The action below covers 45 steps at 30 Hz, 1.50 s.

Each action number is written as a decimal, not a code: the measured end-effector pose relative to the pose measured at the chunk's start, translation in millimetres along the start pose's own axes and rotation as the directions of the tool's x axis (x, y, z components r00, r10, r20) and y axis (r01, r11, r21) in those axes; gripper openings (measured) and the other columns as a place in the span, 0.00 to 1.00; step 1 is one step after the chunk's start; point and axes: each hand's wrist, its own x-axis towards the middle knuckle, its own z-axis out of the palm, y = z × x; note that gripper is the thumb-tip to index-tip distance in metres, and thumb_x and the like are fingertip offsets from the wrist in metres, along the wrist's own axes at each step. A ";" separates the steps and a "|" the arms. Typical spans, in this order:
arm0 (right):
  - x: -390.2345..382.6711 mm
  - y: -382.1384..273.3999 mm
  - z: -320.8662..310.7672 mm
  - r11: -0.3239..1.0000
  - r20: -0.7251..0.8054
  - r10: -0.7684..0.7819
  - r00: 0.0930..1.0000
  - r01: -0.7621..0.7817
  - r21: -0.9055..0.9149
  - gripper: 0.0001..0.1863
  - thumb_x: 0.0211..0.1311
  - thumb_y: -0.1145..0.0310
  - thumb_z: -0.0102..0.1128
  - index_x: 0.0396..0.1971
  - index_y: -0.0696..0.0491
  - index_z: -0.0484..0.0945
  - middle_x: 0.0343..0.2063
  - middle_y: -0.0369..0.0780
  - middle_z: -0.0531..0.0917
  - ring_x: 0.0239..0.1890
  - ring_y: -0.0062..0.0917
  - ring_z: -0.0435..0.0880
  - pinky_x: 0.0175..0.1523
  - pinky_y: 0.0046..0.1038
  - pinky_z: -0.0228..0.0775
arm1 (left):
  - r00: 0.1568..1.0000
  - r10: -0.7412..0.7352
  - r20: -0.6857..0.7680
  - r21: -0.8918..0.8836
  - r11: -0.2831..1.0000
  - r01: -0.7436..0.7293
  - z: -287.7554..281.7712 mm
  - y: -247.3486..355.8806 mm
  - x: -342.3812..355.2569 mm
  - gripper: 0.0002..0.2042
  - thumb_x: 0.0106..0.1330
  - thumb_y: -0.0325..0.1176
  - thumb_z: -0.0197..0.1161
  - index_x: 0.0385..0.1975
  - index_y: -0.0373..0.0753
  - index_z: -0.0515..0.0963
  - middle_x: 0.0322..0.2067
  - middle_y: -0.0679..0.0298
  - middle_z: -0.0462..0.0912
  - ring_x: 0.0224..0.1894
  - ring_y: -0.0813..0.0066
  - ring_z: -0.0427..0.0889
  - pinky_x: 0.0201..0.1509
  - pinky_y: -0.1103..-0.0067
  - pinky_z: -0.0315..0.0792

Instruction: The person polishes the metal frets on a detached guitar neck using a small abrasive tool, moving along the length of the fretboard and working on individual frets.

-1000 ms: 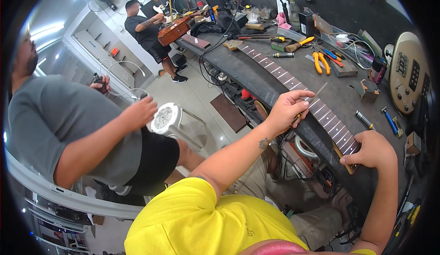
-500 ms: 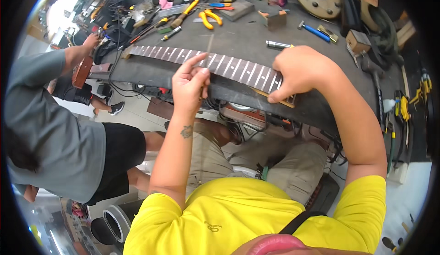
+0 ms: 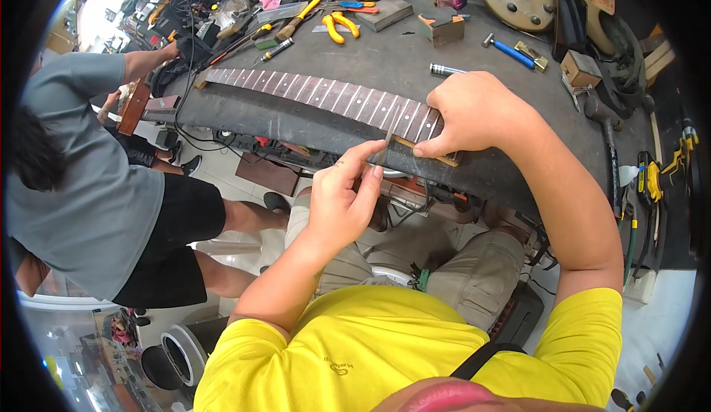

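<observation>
A guitar neck [image 3: 322, 95] with a dark fretboard, pale dots and metal frets lies across the near part of the workbench. My right hand [image 3: 478, 116] grips its right end, fingers curled over the far side and thumb against the near edge. In a pinch of thumb and forefinger, my left hand [image 3: 344, 197] has a slim, file-like metal tool [image 3: 389, 127]. The tool stands tilted at the near edge of the neck, close to my right thumb; whether it touches a fret I cannot tell.
On the bench [image 3: 385, 57] lie yellow-handled pliers [image 3: 339, 27], a brush [image 3: 300, 18], a blue-handled hammer [image 3: 511, 53] and a wooden block [image 3: 442, 31]. A guitar body [image 3: 515, 1] lies at the far right. A person in grey [image 3: 96, 182] works at my left.
My left hand has moved right and nearer to me along the neck, and the thin tool now shows in its pinch. My right hand and the neck have shifted slightly left.
</observation>
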 end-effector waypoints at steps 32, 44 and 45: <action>-9.6 14.0 19.3 0.997 -0.064 -0.029 0.998 0.033 0.067 0.41 0.47 0.27 0.74 0.32 0.57 0.92 0.30 0.48 0.92 0.38 0.46 0.94 0.47 0.44 0.86 | 0.994 0.055 0.092 0.298 0.951 -0.080 13.7 30.9 4.7 0.16 0.74 0.20 0.67 0.60 0.33 0.83 0.28 0.42 0.86 0.32 0.38 0.90 0.36 0.62 0.81; -11.3 5.9 3.9 0.996 0.009 0.038 0.999 -0.039 0.084 0.38 0.45 0.30 0.75 0.28 0.58 0.92 0.26 0.49 0.91 0.35 0.45 0.93 0.44 0.43 0.86 | 0.991 0.043 0.123 0.362 0.928 -0.085 25.8 32.0 51.5 0.14 0.74 0.20 0.66 0.57 0.31 0.85 0.28 0.40 0.87 0.34 0.37 0.90 0.37 0.63 0.82; -13.2 6.5 4.8 0.990 0.009 0.043 0.999 -0.044 0.133 0.37 0.44 0.31 0.75 0.28 0.58 0.92 0.26 0.49 0.91 0.34 0.45 0.93 0.44 0.42 0.86 | 0.993 0.025 0.113 0.376 0.924 -0.066 30.3 32.6 60.5 0.14 0.73 0.20 0.67 0.57 0.31 0.85 0.29 0.40 0.87 0.34 0.37 0.90 0.38 0.63 0.83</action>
